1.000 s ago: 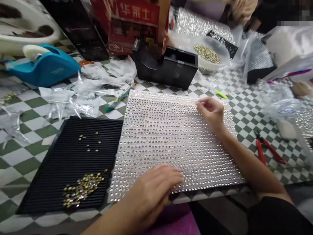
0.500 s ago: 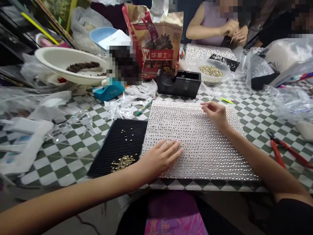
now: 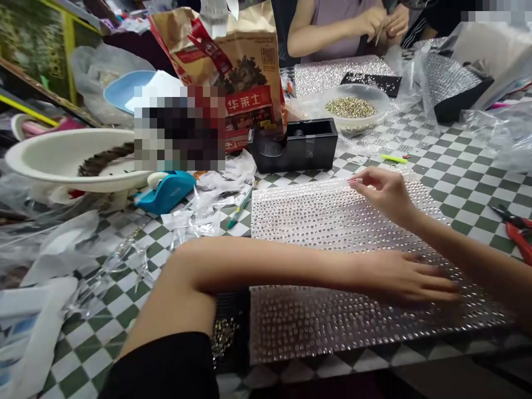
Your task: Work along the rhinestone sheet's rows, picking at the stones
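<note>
A sheet of clear rhinestones in rows lies on the checkered table before me. My left hand rests palm down over its right part, fingers stretched out and slightly blurred. My left forearm crosses the sheet. At the sheet's far edge, my right hand has thumb and fingers pinched together; anything between the fingertips is too small to make out. Beside the sheet's left edge, a black ridged tray is mostly hidden under my left arm. A heap of small gold stones sits on it.
Behind the sheet stand a black tape dispenser, a paper bag and a bowl of gold stones. To the left are a blue dispenser and white basin; red-handled pliers lie right. Another person's hands work opposite.
My left hand has swept right across the sheet, its forearm now covering the middle and much of the black tray. My right hand remains at the far edge. The view has shifted.
</note>
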Action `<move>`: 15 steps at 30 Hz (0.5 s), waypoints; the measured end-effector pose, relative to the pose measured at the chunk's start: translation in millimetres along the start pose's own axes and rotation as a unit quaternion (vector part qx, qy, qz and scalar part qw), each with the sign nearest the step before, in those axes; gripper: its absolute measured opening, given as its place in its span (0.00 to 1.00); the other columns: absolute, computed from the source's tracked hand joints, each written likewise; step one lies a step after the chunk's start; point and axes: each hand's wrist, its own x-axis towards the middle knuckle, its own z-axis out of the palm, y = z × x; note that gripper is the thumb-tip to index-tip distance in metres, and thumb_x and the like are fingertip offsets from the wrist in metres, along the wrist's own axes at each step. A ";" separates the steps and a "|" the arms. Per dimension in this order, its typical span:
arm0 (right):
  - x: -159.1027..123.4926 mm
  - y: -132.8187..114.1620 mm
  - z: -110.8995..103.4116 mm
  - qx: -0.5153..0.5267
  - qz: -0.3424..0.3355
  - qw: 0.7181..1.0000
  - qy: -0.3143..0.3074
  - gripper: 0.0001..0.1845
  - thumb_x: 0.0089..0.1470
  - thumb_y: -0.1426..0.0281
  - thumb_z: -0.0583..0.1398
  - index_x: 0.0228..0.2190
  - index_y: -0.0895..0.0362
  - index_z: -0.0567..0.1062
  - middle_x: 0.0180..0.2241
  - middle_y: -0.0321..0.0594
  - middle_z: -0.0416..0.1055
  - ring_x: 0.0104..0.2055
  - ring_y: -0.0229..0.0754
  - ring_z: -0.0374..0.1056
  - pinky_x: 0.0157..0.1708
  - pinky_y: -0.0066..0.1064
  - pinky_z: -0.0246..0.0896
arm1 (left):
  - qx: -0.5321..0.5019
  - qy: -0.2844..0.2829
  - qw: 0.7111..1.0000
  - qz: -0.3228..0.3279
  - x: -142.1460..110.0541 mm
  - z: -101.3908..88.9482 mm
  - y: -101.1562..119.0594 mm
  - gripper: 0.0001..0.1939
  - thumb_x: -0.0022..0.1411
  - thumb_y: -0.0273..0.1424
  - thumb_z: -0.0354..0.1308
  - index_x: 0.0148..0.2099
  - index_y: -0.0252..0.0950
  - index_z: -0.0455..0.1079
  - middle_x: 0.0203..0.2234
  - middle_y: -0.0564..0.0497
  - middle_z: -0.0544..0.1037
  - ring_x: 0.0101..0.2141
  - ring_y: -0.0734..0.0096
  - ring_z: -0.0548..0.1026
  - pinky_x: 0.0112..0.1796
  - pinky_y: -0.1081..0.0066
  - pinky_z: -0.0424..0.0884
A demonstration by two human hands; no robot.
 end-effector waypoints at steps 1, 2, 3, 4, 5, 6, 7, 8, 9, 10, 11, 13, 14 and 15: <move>0.5 -1.7 -0.4 -0.014 -0.009 1.000 -0.014 0.08 0.57 0.63 0.67 0.32 0.54 0.81 0.31 0.41 0.78 0.33 0.42 0.74 0.33 0.37 0.71 | -0.008 0.006 1.000 0.023 8.9 3.2 -3.5 0.28 0.77 0.26 0.38 0.75 0.35 0.60 0.71 0.53 0.65 0.69 0.68 0.64 0.65 0.67 0.64; 1.3 -3.0 -0.5 -0.028 -0.018 0.999 -0.027 0.07 0.58 0.63 0.66 0.32 0.53 0.80 0.31 0.41 0.78 0.33 0.42 0.74 0.33 0.37 0.71 | -0.031 0.005 0.998 0.048 17.3 5.6 -7.2 0.29 0.77 0.27 0.38 0.75 0.34 0.59 0.71 0.54 0.64 0.70 0.67 0.62 0.67 0.66 0.61; 2.4 -3.8 -0.3 -0.043 -0.029 0.998 -0.038 0.06 0.59 0.64 0.65 0.32 0.53 0.80 0.31 0.40 0.78 0.33 0.42 0.74 0.33 0.37 0.71 | -0.064 -0.004 0.996 0.067 25.4 7.5 -11.1 0.29 0.78 0.29 0.39 0.76 0.32 0.57 0.72 0.53 0.62 0.71 0.65 0.61 0.69 0.66 0.59; 3.6 -4.0 0.5 -0.060 -0.042 0.996 -0.048 0.06 0.60 0.65 0.64 0.31 0.53 0.80 0.31 0.40 0.78 0.32 0.42 0.73 0.32 0.37 0.70 | -0.095 -0.020 0.992 0.077 33.3 9.0 -15.2 0.29 0.78 0.32 0.40 0.76 0.30 0.55 0.72 0.51 0.61 0.71 0.65 0.60 0.69 0.66 0.58; 5.0 -3.8 1.6 -0.076 -0.053 0.994 -0.053 0.06 0.60 0.66 0.64 0.31 0.52 0.79 0.30 0.39 0.78 0.31 0.41 0.72 0.31 0.36 0.69 | -0.124 -0.034 0.988 0.086 41.0 10.2 -19.3 0.30 0.78 0.35 0.41 0.77 0.28 0.54 0.73 0.49 0.60 0.71 0.64 0.60 0.69 0.67 0.57; 6.3 -3.2 3.2 -0.091 -0.065 0.992 -0.058 0.06 0.60 0.67 0.64 0.30 0.52 0.79 0.29 0.38 0.78 0.29 0.40 0.71 0.30 0.35 0.68 | -0.144 -0.046 0.984 0.095 48.3 11.2 -23.0 0.31 0.79 0.37 0.41 0.77 0.27 0.53 0.73 0.48 0.59 0.71 0.64 0.60 0.69 0.69 0.56; 7.4 -2.4 4.9 -0.105 -0.077 0.990 -0.062 0.06 0.60 0.68 0.63 0.30 0.52 0.78 0.28 0.37 0.77 0.27 0.38 0.69 0.29 0.35 0.67 | -0.155 -0.054 0.981 0.105 54.8 12.0 -26.2 0.31 0.79 0.37 0.42 0.77 0.28 0.54 0.73 0.48 0.60 0.71 0.66 0.59 0.70 0.72 0.54; 8.3 -1.6 6.7 -0.114 -0.087 0.988 -0.065 0.06 0.60 0.68 0.63 0.29 0.52 0.78 0.27 0.36 0.76 0.26 0.38 0.68 0.29 0.34 0.66 | -0.163 -0.057 0.978 0.118 59.8 12.5 -28.6 0.31 0.79 0.37 0.41 0.76 0.28 0.54 0.73 0.49 0.60 0.72 0.68 0.58 0.69 0.74 0.51; 8.8 -0.9 8.3 -0.118 -0.094 0.986 -0.067 0.06 0.60 0.68 0.63 0.29 0.51 0.78 0.26 0.35 0.76 0.26 0.37 0.68 0.29 0.34 0.65 | -0.164 -0.062 0.977 0.122 63.0 12.5 -30.2 0.30 0.79 0.37 0.41 0.77 0.29 0.54 0.73 0.50 0.59 0.72 0.70 0.57 0.69 0.77 0.48; 9.1 -0.4 9.5 -0.119 -0.099 0.986 -0.065 0.06 0.60 0.68 0.63 0.30 0.51 0.78 0.26 0.35 0.76 0.26 0.37 0.69 0.29 0.34 0.65 | -0.161 -0.069 0.977 0.119 63.7 12.0 -31.3 0.31 0.80 0.38 0.42 0.77 0.29 0.53 0.73 0.51 0.58 0.72 0.72 0.55 0.68 0.80 0.47; 9.2 -0.3 10.4 -0.119 -0.103 0.986 -0.062 0.06 0.60 0.68 0.63 0.30 0.51 0.78 0.27 0.35 0.76 0.27 0.37 0.69 0.29 0.33 0.64 | -0.153 -0.083 0.979 0.108 61.6 11.0 -32.3 0.31 0.79 0.39 0.42 0.77 0.30 0.52 0.74 0.52 0.56 0.73 0.73 0.54 0.68 0.82 0.45; 9.1 -0.7 10.7 -0.118 -0.107 0.986 -0.054 0.07 0.61 0.69 0.63 0.30 0.51 0.77 0.27 0.35 0.76 0.27 0.37 0.69 0.29 0.33 0.64 | -0.139 -0.093 0.982 0.083 48.3 7.8 -35.1 0.31 0.79 0.40 0.42 0.78 0.33 0.51 0.75 0.54 0.55 0.73 0.73 0.53 0.67 0.83 0.45; 9.0 -1.1 10.3 -0.116 -0.109 0.986 -0.051 0.07 0.61 0.69 0.63 0.30 0.51 0.77 0.27 0.35 0.76 0.27 0.37 0.69 0.29 0.33 0.64 | -0.136 -0.098 0.984 0.064 37.4 5.7 -37.6 0.30 0.79 0.39 0.42 0.78 0.36 0.52 0.75 0.55 0.55 0.73 0.72 0.54 0.68 0.80 0.47; 9.0 -1.4 9.7 -0.112 -0.110 0.986 -0.052 0.06 0.60 0.70 0.63 0.30 0.51 0.77 0.27 0.35 0.76 0.26 0.37 0.68 0.29 0.33 0.63 | -0.151 -0.069 0.984 0.062 24.1 3.4 -40.8 0.30 0.79 0.38 0.42 0.77 0.36 0.54 0.74 0.53 0.57 0.72 0.69 0.57 0.69 0.75 0.51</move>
